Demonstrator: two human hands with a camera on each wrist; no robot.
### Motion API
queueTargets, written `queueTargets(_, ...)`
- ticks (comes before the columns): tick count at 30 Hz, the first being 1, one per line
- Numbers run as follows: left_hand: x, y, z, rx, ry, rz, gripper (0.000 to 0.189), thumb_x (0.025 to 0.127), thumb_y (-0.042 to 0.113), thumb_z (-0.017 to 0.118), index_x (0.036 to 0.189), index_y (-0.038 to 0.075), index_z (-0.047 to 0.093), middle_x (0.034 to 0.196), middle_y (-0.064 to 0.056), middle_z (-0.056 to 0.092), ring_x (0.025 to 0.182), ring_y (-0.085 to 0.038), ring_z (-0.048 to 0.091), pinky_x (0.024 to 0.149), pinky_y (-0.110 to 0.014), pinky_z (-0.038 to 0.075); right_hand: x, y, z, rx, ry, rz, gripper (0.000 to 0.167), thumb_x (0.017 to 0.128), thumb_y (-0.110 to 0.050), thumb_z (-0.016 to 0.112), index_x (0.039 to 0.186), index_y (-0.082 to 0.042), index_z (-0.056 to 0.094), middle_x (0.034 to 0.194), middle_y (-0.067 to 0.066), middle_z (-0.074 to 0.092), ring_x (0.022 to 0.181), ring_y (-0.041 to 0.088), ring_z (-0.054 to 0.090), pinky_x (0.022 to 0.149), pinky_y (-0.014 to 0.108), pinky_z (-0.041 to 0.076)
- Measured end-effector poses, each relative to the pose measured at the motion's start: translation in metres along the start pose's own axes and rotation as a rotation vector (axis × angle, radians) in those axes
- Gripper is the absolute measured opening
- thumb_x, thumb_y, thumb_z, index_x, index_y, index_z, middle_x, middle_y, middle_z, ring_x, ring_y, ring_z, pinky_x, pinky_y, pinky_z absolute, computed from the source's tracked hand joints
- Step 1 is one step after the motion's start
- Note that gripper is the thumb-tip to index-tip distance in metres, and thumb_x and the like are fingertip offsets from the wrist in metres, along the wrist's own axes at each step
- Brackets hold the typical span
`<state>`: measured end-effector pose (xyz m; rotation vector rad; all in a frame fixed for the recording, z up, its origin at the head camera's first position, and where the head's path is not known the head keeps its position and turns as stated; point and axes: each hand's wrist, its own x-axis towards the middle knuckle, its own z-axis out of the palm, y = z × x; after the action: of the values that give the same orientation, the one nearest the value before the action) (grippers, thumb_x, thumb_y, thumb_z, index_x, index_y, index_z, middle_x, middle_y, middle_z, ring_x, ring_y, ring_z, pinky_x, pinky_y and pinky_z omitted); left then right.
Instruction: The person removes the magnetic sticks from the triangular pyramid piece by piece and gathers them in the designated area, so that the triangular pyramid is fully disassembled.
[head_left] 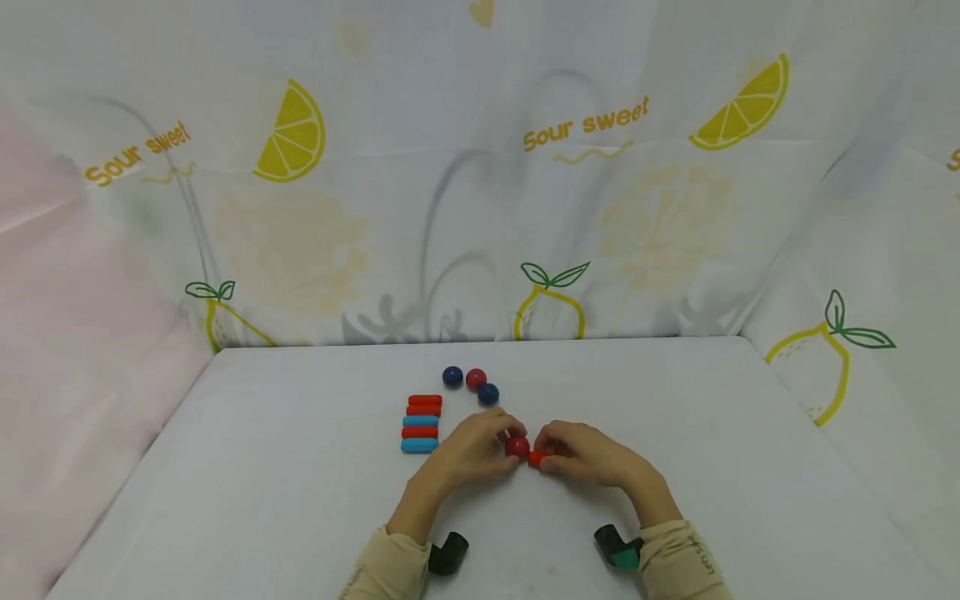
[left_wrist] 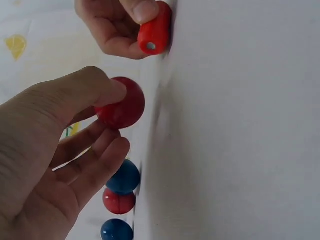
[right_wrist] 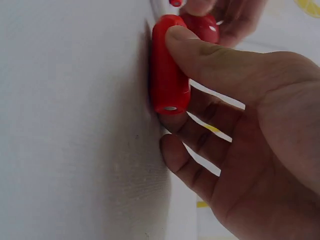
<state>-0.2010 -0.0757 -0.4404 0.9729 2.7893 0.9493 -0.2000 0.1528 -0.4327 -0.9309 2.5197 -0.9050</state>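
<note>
My left hand (head_left: 472, 448) pinches a glossy red ball (left_wrist: 122, 104) between thumb and fingers, just over the white table. Close on its right, my right hand (head_left: 588, 452) grips a red rod (right_wrist: 169, 67) with rounded edges and a small metallic spot in its end. In the right wrist view the thumb lies along the rod, and the rod is at the table surface. Ball and rod are very near each other in the head view; whether they touch I cannot tell.
Left of my hands lies a column of several red and light-blue rods (head_left: 420, 422). Behind them sit a dark blue ball (head_left: 452, 377), another red ball (head_left: 476, 379) and a second dark blue ball (head_left: 488, 394). A lemon-print cloth (head_left: 420, 208) hangs behind the table (head_left: 300, 500).
</note>
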Motion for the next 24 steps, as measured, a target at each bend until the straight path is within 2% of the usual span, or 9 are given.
queueTargets(5, 0.011, 0.004, -0.006, 0.122, 0.140, -0.086, 0.033, 0.081, 0.018, 0.074, 0.111, 0.016, 0.064, 0.104, 0.001, 0.063, 0.095, -0.014, 0.059, 0.084, -0.027, 0.053, 0.000, 0.001, 0.001, -0.002, -0.006, 0.021, 0.015, 0.088, -0.030, 0.066, 0.097, -0.018, 0.062, 0.087, -0.011, 0.057, 0.079, 0.003, 0.050, 0.073, 0.021, 0.044)
queueTargets(8, 0.019, 0.004, -0.008, 0.236, 0.200, -0.085, 0.034, 0.081, 0.021, 0.075, 0.113, 0.017, 0.065, 0.108, 0.000, 0.065, 0.100, -0.017, 0.059, 0.088, -0.035, 0.051, 0.000, 0.000, 0.000, 0.016, 0.001, 0.051, 0.016, 0.087, -0.030, 0.067, 0.097, -0.018, 0.061, 0.086, -0.010, 0.057, 0.079, 0.004, 0.050, 0.072, 0.021, 0.043)
queueTargets(11, 0.030, 0.001, -0.010, 0.335, 0.239, -0.055, 0.032, 0.081, 0.023, 0.075, 0.111, 0.019, 0.065, 0.109, 0.001, 0.067, 0.103, -0.020, 0.059, 0.089, -0.042, 0.047, -0.001, 0.000, -0.002, 0.037, 0.004, 0.072, 0.016, 0.086, -0.026, 0.069, 0.097, -0.017, 0.062, 0.085, -0.008, 0.057, 0.079, 0.006, 0.051, 0.072, 0.021, 0.043)
queueTargets(14, 0.039, -0.004, -0.010, 0.363, 0.246, -0.054, 0.031, 0.081, 0.024, 0.074, 0.111, 0.019, 0.065, 0.109, 0.002, 0.067, 0.103, -0.021, 0.059, 0.094, -0.047, 0.041, -0.004, 0.000, -0.004, 0.062, -0.013, 0.107, 0.016, 0.085, -0.023, 0.070, 0.097, -0.017, 0.062, 0.083, -0.007, 0.056, 0.078, 0.008, 0.051, 0.070, 0.022, 0.043)
queueTargets(18, 0.043, -0.011, -0.008, 0.356, 0.221, -0.088, 0.029, 0.081, 0.020, 0.074, 0.109, 0.019, 0.066, 0.109, 0.002, 0.068, 0.102, -0.020, 0.060, 0.102, -0.054, 0.031, -0.008, 0.002, -0.007, 0.078, -0.041, 0.141, 0.014, 0.084, -0.020, 0.070, 0.094, -0.017, 0.061, 0.081, -0.006, 0.055, 0.075, 0.008, 0.051, 0.067, 0.022, 0.043)
queueTargets(21, 0.045, -0.014, -0.006, 0.346, 0.199, -0.098, 0.029, 0.081, 0.018, 0.075, 0.109, 0.018, 0.066, 0.110, 0.000, 0.067, 0.103, -0.021, 0.060, 0.104, -0.057, 0.029, -0.010, 0.002, -0.009, 0.072, -0.043, 0.137, 0.012, 0.083, -0.018, 0.070, 0.091, -0.016, 0.061, 0.077, -0.006, 0.054, 0.071, 0.006, 0.050, 0.064, 0.022, 0.042)
queueTargets(24, 0.047, -0.013, -0.006, 0.343, 0.206, -0.086, 0.032, 0.081, 0.018, 0.075, 0.111, 0.018, 0.066, 0.113, -0.001, 0.065, 0.106, -0.023, 0.059, 0.104, -0.057, 0.029, -0.011, 0.004, -0.011, 0.064, -0.031, 0.134, 0.011, 0.084, -0.017, 0.069, 0.090, -0.016, 0.061, 0.075, -0.006, 0.054, 0.069, 0.006, 0.049, 0.063, 0.022, 0.042)
